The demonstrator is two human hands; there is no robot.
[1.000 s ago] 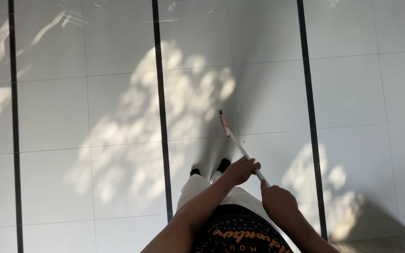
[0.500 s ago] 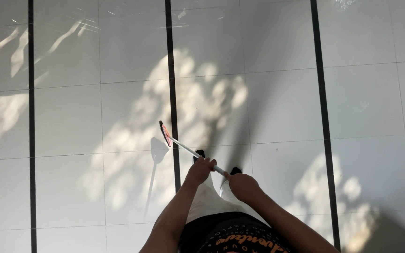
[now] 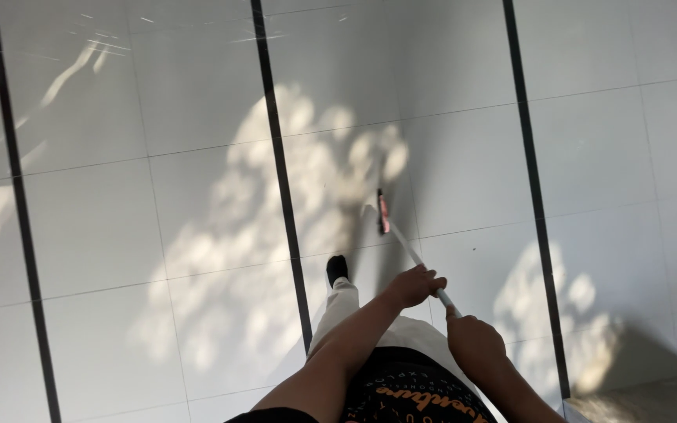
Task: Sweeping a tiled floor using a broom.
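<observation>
Wide bare tile floor point(image 3: 95, 227) lies open at your 9 o'clock, crossed by dark strips point(image 3: 280, 180). Your left hand point(image 3: 413, 286) wraps its fingers around the white mop handle point(image 3: 413, 254) mid-shaft; the handle runs toward 12 o'clock to its small head point(image 3: 383, 211), edge-on and hard to read. Your right hand point(image 3: 473, 345) grips the handle's hidden lower end. One black shoe point(image 3: 337, 269) shows.

The right hand point(image 3: 476, 343) covers the near end of the pale handle point(image 3: 413, 254), and the left hand point(image 3: 415, 285) wraps a stretch just beyond it. Past both hands, the reddish head point(image 3: 384, 211) shows edge-on, too thin to identify. Both forearms run off the lower edge.
</observation>
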